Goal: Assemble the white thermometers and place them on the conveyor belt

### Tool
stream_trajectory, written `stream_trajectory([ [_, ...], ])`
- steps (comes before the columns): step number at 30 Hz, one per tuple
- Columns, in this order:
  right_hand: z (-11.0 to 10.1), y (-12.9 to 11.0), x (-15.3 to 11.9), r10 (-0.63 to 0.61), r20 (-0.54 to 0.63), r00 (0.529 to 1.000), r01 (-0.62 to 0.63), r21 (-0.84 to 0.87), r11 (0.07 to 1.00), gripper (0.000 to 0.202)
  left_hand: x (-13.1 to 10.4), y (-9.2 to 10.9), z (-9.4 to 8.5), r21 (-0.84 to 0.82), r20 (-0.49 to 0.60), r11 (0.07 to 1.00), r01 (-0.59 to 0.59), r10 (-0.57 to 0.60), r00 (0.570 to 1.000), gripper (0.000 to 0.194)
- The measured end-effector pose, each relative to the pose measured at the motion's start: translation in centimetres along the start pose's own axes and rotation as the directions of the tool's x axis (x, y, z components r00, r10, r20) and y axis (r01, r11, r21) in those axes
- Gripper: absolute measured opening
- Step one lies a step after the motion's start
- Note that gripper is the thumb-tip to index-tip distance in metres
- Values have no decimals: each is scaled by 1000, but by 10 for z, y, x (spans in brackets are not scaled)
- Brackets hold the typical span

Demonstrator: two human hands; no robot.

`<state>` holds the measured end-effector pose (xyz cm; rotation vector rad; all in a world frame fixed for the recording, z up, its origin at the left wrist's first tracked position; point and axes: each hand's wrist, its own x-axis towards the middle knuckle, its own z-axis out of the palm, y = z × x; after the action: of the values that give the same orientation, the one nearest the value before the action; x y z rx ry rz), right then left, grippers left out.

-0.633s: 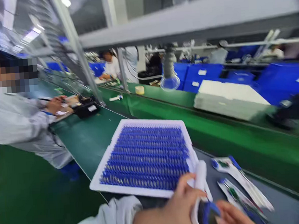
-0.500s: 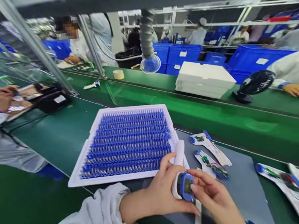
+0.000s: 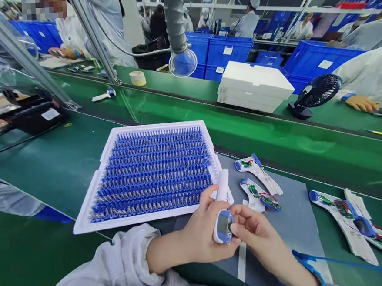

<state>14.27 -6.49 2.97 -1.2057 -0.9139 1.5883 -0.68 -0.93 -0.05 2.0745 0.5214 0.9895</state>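
Note:
My left hand [image 3: 200, 231] is wrapped around a white infrared thermometer [image 3: 223, 188], with the handle pointing away from me. Its grey screen, framed by a blue display bezel [image 3: 223, 226], faces up towards me. At the bezel's right edge my right hand [image 3: 254, 230] is closed, thumb and forefinger pressed to it. Beyond my left hand lies a white tray [image 3: 97, 180] holding dense rows of blue parts with metal pieces. To the right, two opened thermometer shells [image 3: 257, 173] with green circuit boards and wires rest on a grey mat [image 3: 294, 223].
More opened shells [image 3: 350, 223] lie at the far right. A blue wrist cord [image 3: 343, 261] runs from my right wrist. Behind the green ledge stand white boxes [image 3: 254, 84], a black fan [image 3: 318, 92] and a hanging duct nozzle [image 3: 183, 63]. A co-worker's hand [image 3: 361, 102] rests at right.
The thermometer has turned so that its screen faces me more squarely, and the dark gap behind the bezel no longer shows. Both hands keep their hold. The whole view has shifted slightly.

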Motion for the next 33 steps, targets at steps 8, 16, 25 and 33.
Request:
stream_trajectory([
  [8,-21,-1,-16,64,-52,997,-64,-1,998,32,-7,-5,4,-33,179,998,-50,55,982,95],
  [16,-85,-28,-91,45,-504,862,-255,-355,899,37,-13,10,-5,6,398,997,73,-69,915,78],
  [25,6,7,-30,-117,-245,962,103,-72,992,25,-22,1,14,-74,40,997,6,-3,999,97],
  [33,1,1,-29,-149,-294,944,114,-132,985,26,-11,-1,6,129,21,987,-96,94,995,87],
])
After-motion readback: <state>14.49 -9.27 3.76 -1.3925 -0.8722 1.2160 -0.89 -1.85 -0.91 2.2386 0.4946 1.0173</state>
